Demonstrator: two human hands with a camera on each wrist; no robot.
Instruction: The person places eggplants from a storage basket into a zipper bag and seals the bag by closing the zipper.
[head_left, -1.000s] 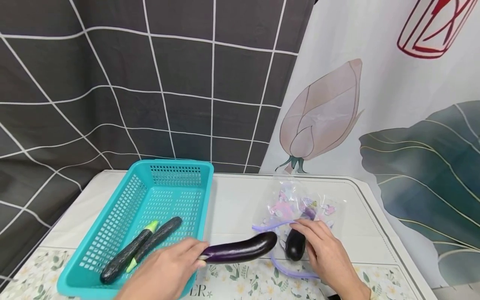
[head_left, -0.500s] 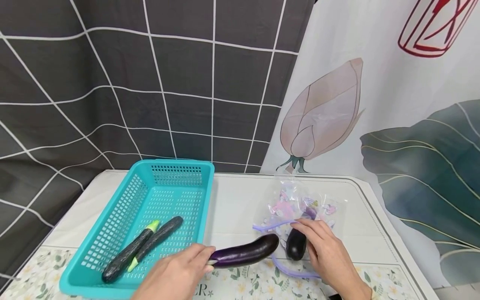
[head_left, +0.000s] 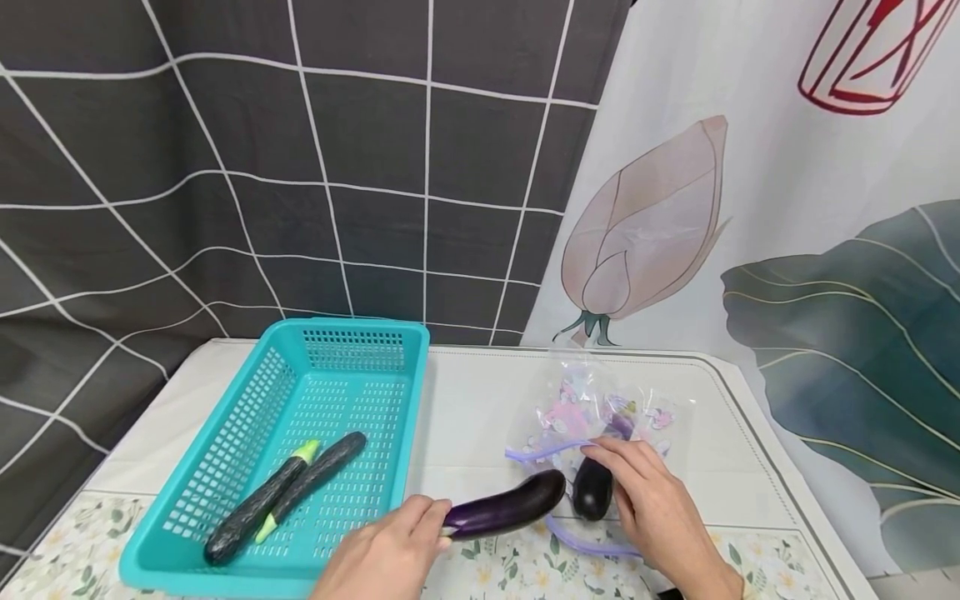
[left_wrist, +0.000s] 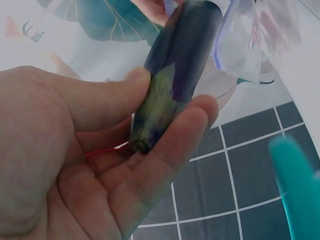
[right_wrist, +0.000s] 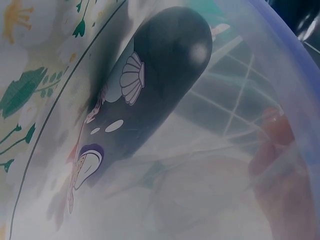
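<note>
In the head view my left hand (head_left: 390, 546) grips a long, glossy purple eggplant (head_left: 506, 504) by its stem end. The left wrist view shows the thumb and fingers around the green cap of this eggplant (left_wrist: 167, 85). Its rounded tip points right, at the mouth of a clear zip bag (head_left: 562, 412) with a lilac edge and pink prints. Inside the bag lies a second eggplant (head_left: 592, 490), partly covered by my right hand (head_left: 660, 508). That hand pinches the bag's upper rim; in the right wrist view its fingers (right_wrist: 275, 150) show blurred through the plastic.
A turquoise perforated basket (head_left: 416, 392) stands on the left, holding two dark, zucchini-like vegetables with light green ends (head_left: 258, 508). The table (head_left: 472, 417) has a white and floral cover. Behind it hang a dark grid curtain (head_left: 360, 150) and a white printed one.
My left hand has moved to the right with the eggplant, bringing its tip closer to the bag's mouth and away from the basket. The right hand and bag have stayed nearly still.
</note>
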